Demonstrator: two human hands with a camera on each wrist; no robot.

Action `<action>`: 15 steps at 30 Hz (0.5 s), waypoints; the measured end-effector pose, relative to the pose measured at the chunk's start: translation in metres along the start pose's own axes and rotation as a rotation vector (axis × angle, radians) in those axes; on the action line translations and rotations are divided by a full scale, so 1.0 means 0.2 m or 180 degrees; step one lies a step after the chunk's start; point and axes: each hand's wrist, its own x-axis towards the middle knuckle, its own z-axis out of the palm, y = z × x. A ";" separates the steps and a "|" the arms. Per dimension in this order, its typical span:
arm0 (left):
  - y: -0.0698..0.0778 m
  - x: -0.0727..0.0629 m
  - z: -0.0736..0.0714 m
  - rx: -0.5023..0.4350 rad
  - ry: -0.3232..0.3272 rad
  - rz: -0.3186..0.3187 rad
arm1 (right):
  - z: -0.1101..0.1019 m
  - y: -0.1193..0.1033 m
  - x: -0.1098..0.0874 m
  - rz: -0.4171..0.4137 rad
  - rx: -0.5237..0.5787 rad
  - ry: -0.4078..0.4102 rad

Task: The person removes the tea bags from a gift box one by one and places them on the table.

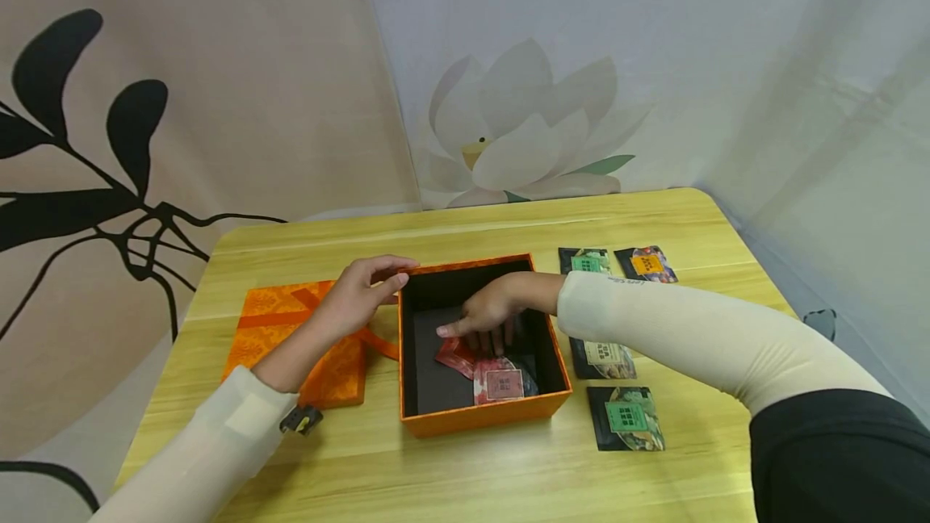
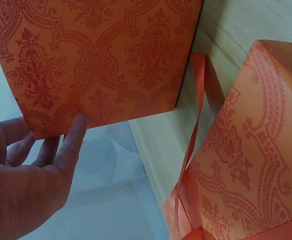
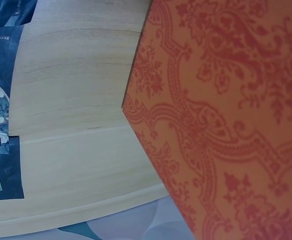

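Note:
My left hand (image 1: 363, 293) is at the far left corner of an orange patterned box (image 1: 487, 418), gripping its rim with thumb and fingers. In the left wrist view those fingers lie around the edge of the box wall (image 2: 105, 65). My right hand (image 1: 490, 313) reaches down inside the dark interior, over a red sachet (image 1: 456, 356) and a pink-labelled sachet (image 1: 501, 382). Its fingertips are partly hidden, so whether they pinch a sachet cannot be told. The right wrist view shows only the box's outer wall (image 3: 226, 110), not the hand.
Left of the box lies its orange lid (image 1: 279, 321) with a ribbon (image 1: 379, 343). On the right are dark sachets: one with an orange label (image 1: 647, 265), one cream-labelled (image 1: 603, 357), two green-labelled (image 1: 626, 418). The right sleeve (image 1: 676, 321) covers part of that row.

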 end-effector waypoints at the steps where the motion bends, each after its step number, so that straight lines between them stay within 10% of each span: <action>1: 0.00 0.00 0.00 0.0000 0.0001 0.0001 | 0.00 0.00 0.00 -0.0012 0.0017 -0.0005; 15: -0.01 0.00 0.00 -0.0021 0.0007 0.0034 | 0.00 0.01 -0.02 -0.0195 0.0118 0.0049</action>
